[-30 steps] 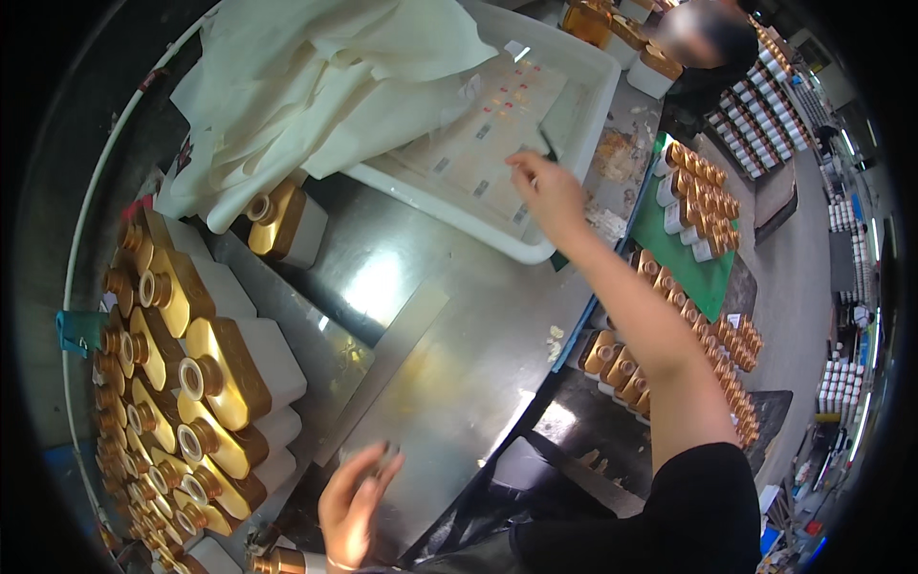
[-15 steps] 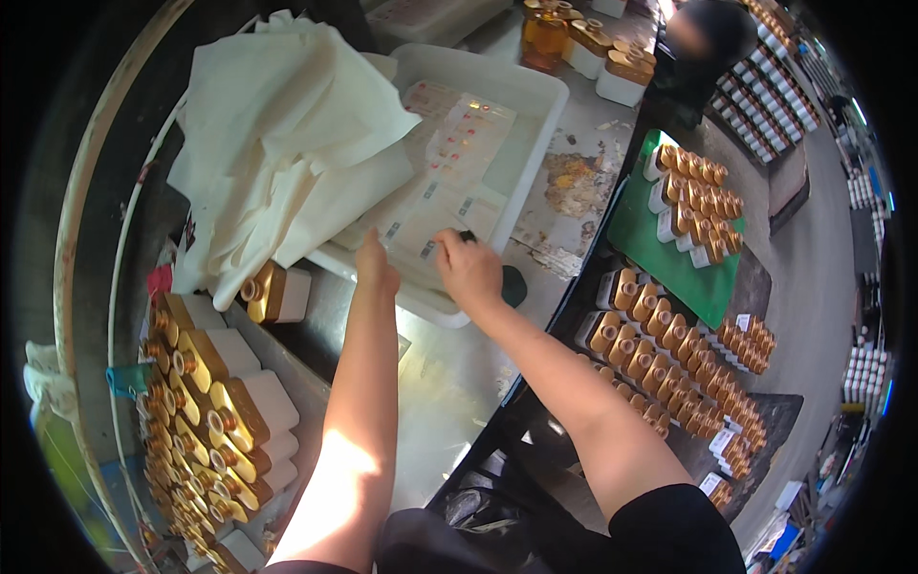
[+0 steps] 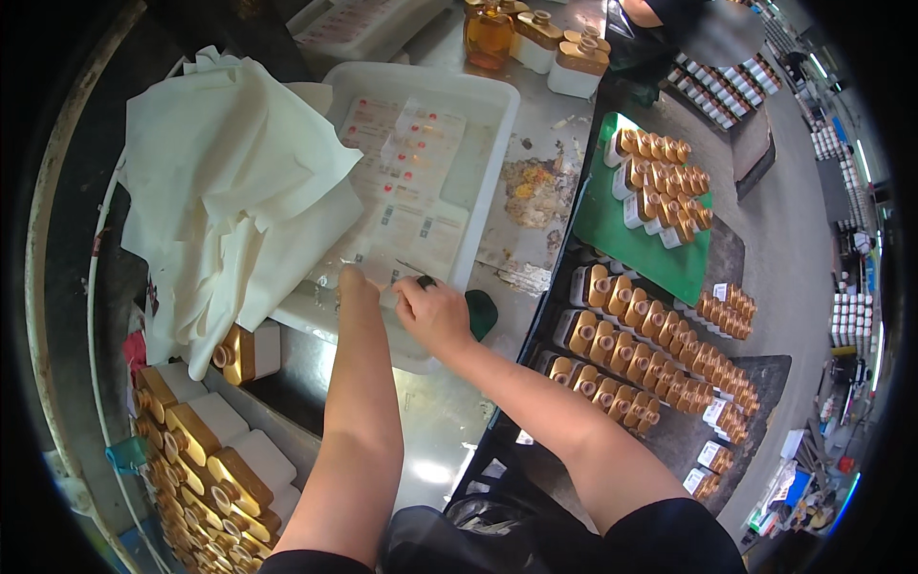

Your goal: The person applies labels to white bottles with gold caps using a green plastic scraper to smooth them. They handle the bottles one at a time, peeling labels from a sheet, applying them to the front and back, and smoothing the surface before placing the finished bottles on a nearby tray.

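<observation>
A white plastic tub (image 3: 495,163) stands before me, with printed transfer sheets (image 3: 411,225) lying flat in what looks like shallow water. Both hands are over its near end, close together but apart. My left hand (image 3: 356,290) points into the tub, its fingers mostly hidden behind the hand. My right hand (image 3: 435,314) is closed, thumb and fingertips pinched together toward the left hand; a dark band shows on one finger. Whatever is in that pinch is too small to make out. Large crumpled off-white paper sheets (image 3: 239,182) hang over the tub's left side.
Gold-and-white bottles (image 3: 239,478) are packed at lower left. More rows of them (image 3: 631,325) stand to the right, some on a green board (image 3: 631,249). An amber glass bottle (image 3: 488,40) stands beyond the tub. A dark green object (image 3: 481,314) lies beside it. Another person (image 3: 650,38) is at far right.
The view has shifted, so the tub sits further left and lower. Both hands have drawn closer together, and the right has come nearer the tub's near end.
</observation>
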{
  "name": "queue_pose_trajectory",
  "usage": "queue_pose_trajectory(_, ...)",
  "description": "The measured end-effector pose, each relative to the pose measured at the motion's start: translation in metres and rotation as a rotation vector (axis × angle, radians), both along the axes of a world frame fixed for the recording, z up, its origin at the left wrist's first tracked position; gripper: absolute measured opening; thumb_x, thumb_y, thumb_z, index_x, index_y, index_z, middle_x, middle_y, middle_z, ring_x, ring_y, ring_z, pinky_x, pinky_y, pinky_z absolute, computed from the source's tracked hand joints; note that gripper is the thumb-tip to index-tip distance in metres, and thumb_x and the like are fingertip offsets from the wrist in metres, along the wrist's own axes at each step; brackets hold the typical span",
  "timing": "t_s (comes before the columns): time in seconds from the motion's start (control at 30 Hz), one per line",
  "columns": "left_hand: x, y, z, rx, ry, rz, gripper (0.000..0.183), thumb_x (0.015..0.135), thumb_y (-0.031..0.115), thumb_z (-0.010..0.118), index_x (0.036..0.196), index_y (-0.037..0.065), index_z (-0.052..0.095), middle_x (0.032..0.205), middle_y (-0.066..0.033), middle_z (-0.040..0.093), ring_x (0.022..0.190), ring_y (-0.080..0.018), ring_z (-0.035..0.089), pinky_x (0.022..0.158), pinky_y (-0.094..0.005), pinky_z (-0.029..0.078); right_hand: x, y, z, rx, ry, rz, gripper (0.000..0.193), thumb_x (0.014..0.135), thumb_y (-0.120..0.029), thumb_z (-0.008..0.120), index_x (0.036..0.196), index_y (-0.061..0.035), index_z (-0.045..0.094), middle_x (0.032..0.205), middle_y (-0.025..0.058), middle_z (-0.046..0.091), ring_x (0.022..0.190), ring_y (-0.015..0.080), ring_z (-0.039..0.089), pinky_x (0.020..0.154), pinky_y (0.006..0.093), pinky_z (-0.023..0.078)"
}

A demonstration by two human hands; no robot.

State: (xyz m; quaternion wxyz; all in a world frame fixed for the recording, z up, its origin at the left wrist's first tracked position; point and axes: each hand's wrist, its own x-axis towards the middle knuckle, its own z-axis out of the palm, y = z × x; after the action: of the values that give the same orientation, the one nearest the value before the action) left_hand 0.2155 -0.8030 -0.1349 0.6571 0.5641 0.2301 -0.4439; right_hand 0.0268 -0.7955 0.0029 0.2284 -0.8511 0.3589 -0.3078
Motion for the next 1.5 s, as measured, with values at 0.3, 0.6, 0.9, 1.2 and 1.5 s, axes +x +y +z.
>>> queue_pose_trajectory(0.3,0.005,-0.02,-0.014,-0.18,0.064,0.054,0.043,0.095,0.027,0.04,0.131,0.005,0.05,0.127,-0.0138,0.058,0.114,-0.0327,0.058,0.097,-0.0515,0.046,0.002,0.0,0.006,-0.008,-0.045,-0.012,0.013,0.072,-0.005,0.064,0.082,-0.0114,0.062,0.063,0.007,0.06,0.06,0.0275,0.06,0.053,0.0387,0.047)
queue_pose_trajectory(0.6,-0.016,-0.023,0.016,-0.21,0.159,-0.057,0.046,0.092,0.029,0.041,0.13,0.004,0.051,0.129,-0.0174,0.056,0.117,-0.0369,0.054,0.098,-0.0558,0.045,0.003,0.001,0.007,-0.004,-0.051,-0.022,0.013,0.072,-0.005,0.064,0.082,-0.0122,0.063,0.059,0.0058,0.059,0.056,0.0273,0.058,0.052,0.0377,0.047)
queue_pose_trajectory(0.9,-0.041,-0.025,0.047,-0.038,0.114,-0.057,0.047,0.078,-0.009,0.049,0.125,-0.006,0.045,0.115,-0.0204,0.055,0.1,-0.0384,0.061,0.083,-0.0588,0.053,0.001,0.001,0.005,-0.012,-0.062,-0.021,0.016,0.072,-0.006,0.065,0.086,-0.0146,0.064,0.059,0.0031,0.059,0.055,0.0245,0.058,0.053,0.0363,0.047)
queue_pose_trajectory(1.2,-0.041,-0.019,0.048,0.052,-0.112,-0.088,0.051,0.075,-0.011,0.048,0.126,-0.009,0.045,0.114,-0.0193,0.055,0.092,-0.0334,0.061,0.074,-0.0523,0.055,-0.002,0.0,0.012,0.043,-0.258,-0.039,0.015,0.074,-0.003,0.066,0.084,-0.0132,0.066,0.06,0.0035,0.06,0.054,0.0224,0.059,0.049,0.0333,0.045)
queue_pose_trajectory(1.5,-0.061,0.0,0.113,0.23,-0.083,-0.101,0.047,0.075,-0.007,0.052,0.122,-0.011,0.049,0.109,-0.0206,0.056,0.088,-0.0348,0.062,0.067,-0.052,0.054,-0.025,0.004,0.02,0.387,-0.575,-0.019,0.008,0.087,0.002,0.058,0.089,-0.002,0.065,0.073,0.0004,0.062,0.06,0.0043,0.054,0.055,0.0219,0.043)
